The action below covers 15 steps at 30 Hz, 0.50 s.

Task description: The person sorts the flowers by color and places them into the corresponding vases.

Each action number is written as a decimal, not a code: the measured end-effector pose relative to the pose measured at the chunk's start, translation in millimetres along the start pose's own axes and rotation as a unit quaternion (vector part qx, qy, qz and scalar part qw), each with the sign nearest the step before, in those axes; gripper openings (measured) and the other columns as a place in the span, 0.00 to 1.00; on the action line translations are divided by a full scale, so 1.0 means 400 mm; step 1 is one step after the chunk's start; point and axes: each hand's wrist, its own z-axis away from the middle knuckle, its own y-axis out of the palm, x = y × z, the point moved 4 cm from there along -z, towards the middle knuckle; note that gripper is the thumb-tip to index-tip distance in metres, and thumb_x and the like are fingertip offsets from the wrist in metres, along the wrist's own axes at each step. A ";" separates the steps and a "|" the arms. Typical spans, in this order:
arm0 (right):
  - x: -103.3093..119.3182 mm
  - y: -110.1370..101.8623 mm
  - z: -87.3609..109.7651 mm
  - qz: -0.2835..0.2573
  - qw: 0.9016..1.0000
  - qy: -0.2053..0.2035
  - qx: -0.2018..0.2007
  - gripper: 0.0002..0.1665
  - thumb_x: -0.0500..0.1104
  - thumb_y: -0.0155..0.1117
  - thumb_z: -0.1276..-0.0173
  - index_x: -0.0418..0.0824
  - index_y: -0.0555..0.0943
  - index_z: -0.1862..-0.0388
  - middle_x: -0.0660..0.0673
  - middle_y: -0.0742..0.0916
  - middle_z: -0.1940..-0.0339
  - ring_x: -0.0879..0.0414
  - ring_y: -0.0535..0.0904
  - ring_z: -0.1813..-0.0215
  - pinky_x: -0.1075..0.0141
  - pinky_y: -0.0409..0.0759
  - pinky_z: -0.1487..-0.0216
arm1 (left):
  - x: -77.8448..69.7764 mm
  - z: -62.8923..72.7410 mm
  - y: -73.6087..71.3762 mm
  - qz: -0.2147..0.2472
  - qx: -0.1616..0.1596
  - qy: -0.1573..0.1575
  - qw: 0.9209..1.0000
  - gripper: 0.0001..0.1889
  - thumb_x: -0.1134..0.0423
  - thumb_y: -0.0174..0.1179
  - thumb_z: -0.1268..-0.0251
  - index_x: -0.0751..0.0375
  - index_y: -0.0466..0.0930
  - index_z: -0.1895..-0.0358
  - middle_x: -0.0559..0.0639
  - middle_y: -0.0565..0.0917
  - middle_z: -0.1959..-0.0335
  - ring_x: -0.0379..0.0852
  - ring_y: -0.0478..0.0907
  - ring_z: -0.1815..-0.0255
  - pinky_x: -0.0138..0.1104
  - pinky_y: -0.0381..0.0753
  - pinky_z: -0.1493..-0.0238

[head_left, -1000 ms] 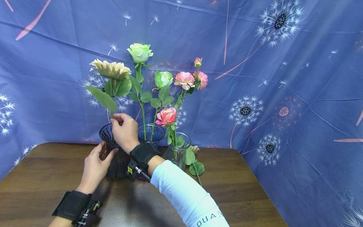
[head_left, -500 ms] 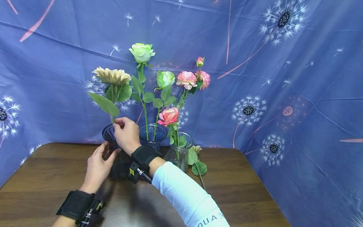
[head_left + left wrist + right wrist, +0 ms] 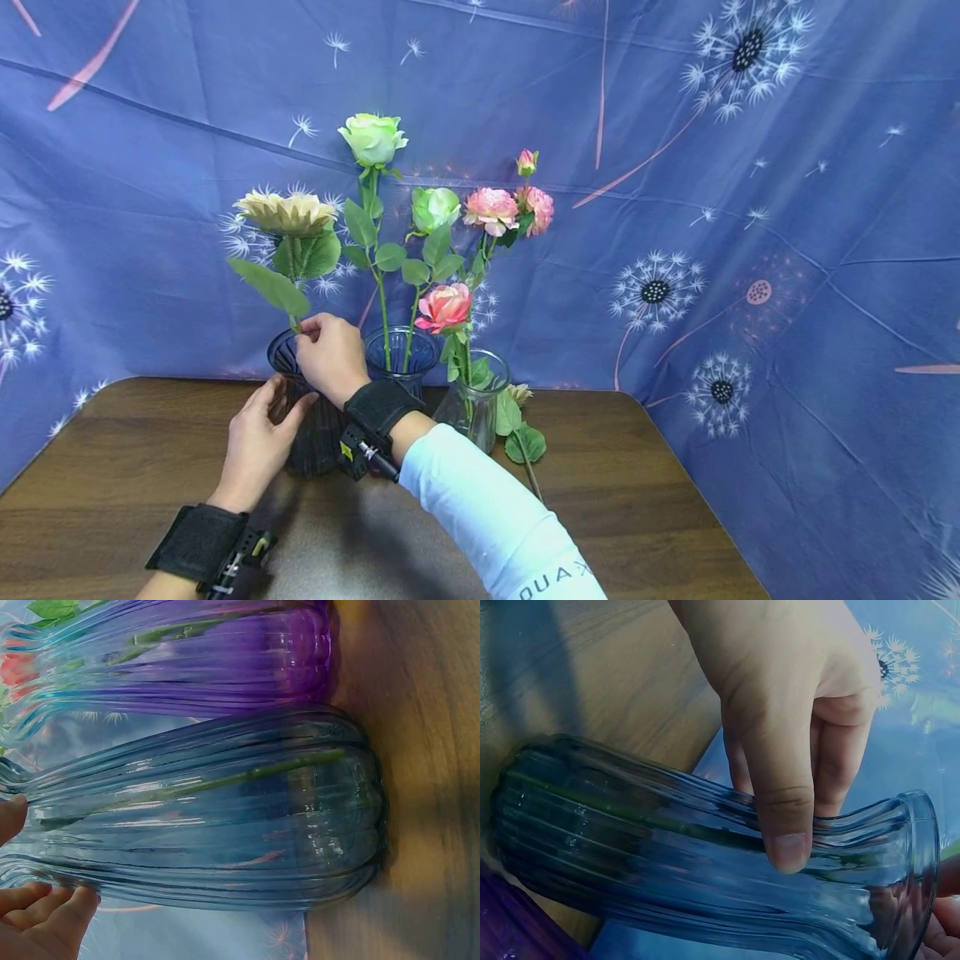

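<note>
A cream sunflower [image 3: 287, 214] with green leaves stands in a ribbed smoky-blue glass vase [image 3: 315, 442] at the left. My right hand [image 3: 332, 357] pinches its stem just above the rim, thumb against fingers. My left hand [image 3: 257, 433] grips the vase's neck, thumb on one side and fingers on the other; the right wrist view shows this left thumb [image 3: 787, 817] flat on the glass. Through the wall, in the left wrist view, the green stem [image 3: 285, 769] slants down with its end close over the vase's base.
Beside it, a blue-to-purple vase [image 3: 247, 656] holds two pale green roses [image 3: 372, 140]. Right of that, a clear vase [image 3: 487, 429] carries pink flowers [image 3: 491, 211]. Another stemmed flower [image 3: 525, 443] lies on the wooden table [image 3: 622, 483]. A blue dandelion-print cloth [image 3: 570, 292] hangs behind.
The sunflower has sunk lower into the smoky-blue vase, and my right hand has come down with its stem. My left hand keeps its place on the vase.
</note>
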 end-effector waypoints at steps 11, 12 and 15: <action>0.003 0.001 0.000 0.060 0.998 0.006 0.006 0.07 0.41 0.62 0.39 0.45 0.85 0.63 0.55 0.86 0.73 0.66 0.78 0.72 0.81 0.69 0.73 | -0.004 -0.001 -0.001 0.001 -0.005 0.012 1.000 0.14 0.61 0.62 0.38 0.67 0.75 0.55 0.66 0.81 0.51 0.61 0.80 0.50 0.45 0.77 0.51; 0.003 0.001 -0.001 0.063 0.998 0.008 0.007 0.07 0.41 0.62 0.39 0.45 0.85 0.64 0.55 0.87 0.73 0.66 0.79 0.72 0.81 0.70 0.73 | -0.004 -0.001 -0.001 0.001 -0.004 0.011 1.000 0.14 0.61 0.62 0.38 0.67 0.75 0.55 0.66 0.81 0.51 0.61 0.80 0.50 0.45 0.77 0.51; 0.005 0.000 0.000 0.078 0.997 0.010 0.010 0.06 0.42 0.63 0.40 0.46 0.85 0.65 0.55 0.87 0.71 0.65 0.81 0.68 0.80 0.71 0.72 | -0.005 0.000 -0.001 0.000 -0.002 0.011 1.000 0.15 0.61 0.62 0.38 0.68 0.75 0.55 0.67 0.81 0.51 0.62 0.80 0.50 0.46 0.77 0.50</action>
